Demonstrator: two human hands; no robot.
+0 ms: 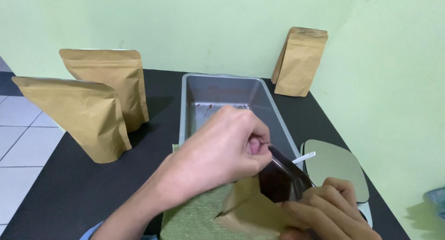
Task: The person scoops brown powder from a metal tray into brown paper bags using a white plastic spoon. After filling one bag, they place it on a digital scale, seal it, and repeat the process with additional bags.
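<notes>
My left hand [222, 149] reaches in from the lower left, its fingers closed on the rim of a dark shiny cup [278, 179] tilted at the mouth of a brown paper pouch [248, 210]. A white spoon handle [303, 157] sticks out past the cup. At the lower right, my right hand [327, 205] grips the pouch's open top. What is in the cup or the pouch is hidden.
A grey metal tray [190, 105] with a few dark crumbs lies just behind the hands on the black table [79, 184]. Two standing brown pouches [88, 117] are at the left, more [299, 64] lean on the back wall. A scale plate [336, 168] sits at the right, a green mat [194, 219] below.
</notes>
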